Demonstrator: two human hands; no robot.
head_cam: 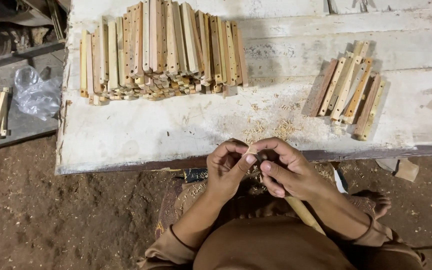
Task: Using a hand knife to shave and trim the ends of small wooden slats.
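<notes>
Nearest the camera, a pale wooden handle-like stick [303,214] slants from under the right wrist down toward the person's brown-clothed lap. Just above it, the left hand [228,167] and the right hand [286,170] meet over the lap, both closed with fingertips pinched on a small pale wooden piece [251,149] held between them. Only its short tip shows, tilted up and to the right; how its long axis runs below the fingers I cannot tell. A dark object [195,174] lies just left of the left hand, at the near edge of the whitewashed wooden bench [136,140]. Sawdust and shavings [268,131] lie scattered on the bench straight beyond the hands. Farther right, a small row of short wooden slats [348,90] lies side by side, leaning up and right. At far left sits a large stacked pile of drilled wooden slats [161,50], long axes running away from the person. On the floor, left of the bench, lies a crumpled clear plastic bag [35,92].
</notes>
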